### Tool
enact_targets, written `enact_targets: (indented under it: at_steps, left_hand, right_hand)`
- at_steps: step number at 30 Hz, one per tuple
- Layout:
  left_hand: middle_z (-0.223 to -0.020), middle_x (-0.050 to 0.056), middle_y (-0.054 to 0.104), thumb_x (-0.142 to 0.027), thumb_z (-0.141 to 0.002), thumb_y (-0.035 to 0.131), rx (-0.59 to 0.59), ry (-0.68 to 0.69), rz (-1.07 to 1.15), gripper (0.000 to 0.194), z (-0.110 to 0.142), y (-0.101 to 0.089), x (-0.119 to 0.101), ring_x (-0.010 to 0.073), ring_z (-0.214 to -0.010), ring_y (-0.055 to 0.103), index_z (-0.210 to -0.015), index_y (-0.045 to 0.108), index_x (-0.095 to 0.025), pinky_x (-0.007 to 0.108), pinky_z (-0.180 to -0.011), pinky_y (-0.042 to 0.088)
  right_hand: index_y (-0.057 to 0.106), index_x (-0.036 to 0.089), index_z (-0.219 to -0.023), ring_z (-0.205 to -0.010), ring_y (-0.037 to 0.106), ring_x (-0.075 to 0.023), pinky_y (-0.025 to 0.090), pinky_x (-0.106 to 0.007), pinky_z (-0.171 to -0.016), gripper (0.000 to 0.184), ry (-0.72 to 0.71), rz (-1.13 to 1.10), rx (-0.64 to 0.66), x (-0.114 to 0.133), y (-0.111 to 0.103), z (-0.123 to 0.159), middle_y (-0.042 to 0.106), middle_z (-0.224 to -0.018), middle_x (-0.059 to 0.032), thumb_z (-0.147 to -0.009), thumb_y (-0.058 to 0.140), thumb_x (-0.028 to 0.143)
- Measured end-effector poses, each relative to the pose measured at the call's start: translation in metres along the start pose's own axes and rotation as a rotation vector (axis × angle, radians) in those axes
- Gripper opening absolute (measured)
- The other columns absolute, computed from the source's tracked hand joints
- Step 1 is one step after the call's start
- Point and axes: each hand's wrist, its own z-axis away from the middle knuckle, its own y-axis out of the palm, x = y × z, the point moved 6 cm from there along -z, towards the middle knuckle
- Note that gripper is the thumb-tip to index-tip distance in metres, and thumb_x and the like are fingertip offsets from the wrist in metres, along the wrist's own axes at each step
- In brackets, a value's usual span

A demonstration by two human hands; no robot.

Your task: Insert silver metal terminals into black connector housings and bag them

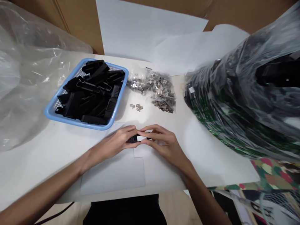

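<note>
Between my two hands, low over the white table, is a small black plastic part with a white label (140,138). My left hand (123,137) grips its left end, fingers curled over the top and thumb below. On the other end, the fingertips and thumb of my right hand (161,139) pinch the part. Much of the black part is hidden behind my fingers. Just beyond my hands lie several small metal pieces (139,107) on the tabletop. A blue basket (99,127) heaped with black plastic parts (86,97) stands to the left.
Clear plastic bags of small metal pieces (162,92) lie at the back centre. A large plastic bag with black and green contents (225,103) bulges on the right. Another clear plastic bag (28,75) fills the left. A transparent sheet (114,178) lies near the table's front edge.
</note>
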Motion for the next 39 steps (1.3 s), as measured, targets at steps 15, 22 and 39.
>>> enact_targets:
  at_steps: [15, 22, 39]
  left_hand:
    - [-0.115, 0.007, 0.063, -0.040, -0.106, 0.056, -0.084, 0.040, -0.039, 0.038, -0.001, -0.008, -0.006, 0.0220, -0.103, 0.067, -0.141, 0.059, -0.026, 0.037, -0.094, 0.054]
    - [-0.119, 0.006, 0.066, -0.034, -0.105, 0.054, -0.071, -0.119, 0.086, 0.032, 0.004, -0.008, 0.005, 0.0196, -0.096, 0.068, -0.136, 0.053, -0.026, 0.033, -0.084, 0.055]
    - [-0.115, 0.006, 0.069, -0.048, -0.104, 0.054, -0.068, -0.183, 0.132, 0.037, 0.003, -0.012, 0.003, 0.0189, -0.086, 0.067, -0.132, 0.056, -0.024, 0.031, -0.077, 0.053]
  right_hand:
    - [0.071, 0.019, -0.109, -0.078, 0.062, -0.0194, 0.054, -0.037, -0.075, 0.029, 0.279, 0.414, -0.412, -0.046, -0.075, -0.023, 0.067, -0.110, -0.0106, -0.095, 0.067, 0.043]
    - [0.068, 0.019, -0.095, -0.073, 0.061, -0.0203, 0.052, -0.037, -0.073, 0.021, 0.244, 0.568, -0.437, -0.068, -0.078, -0.031, 0.064, -0.096, -0.0078, -0.097, 0.062, 0.038]
    - [0.072, 0.017, -0.081, -0.075, 0.062, -0.0200, 0.057, -0.040, -0.074, 0.029, 0.219, 0.552, -0.517, -0.072, -0.099, -0.009, 0.062, -0.093, -0.0087, -0.094, 0.065, 0.042]
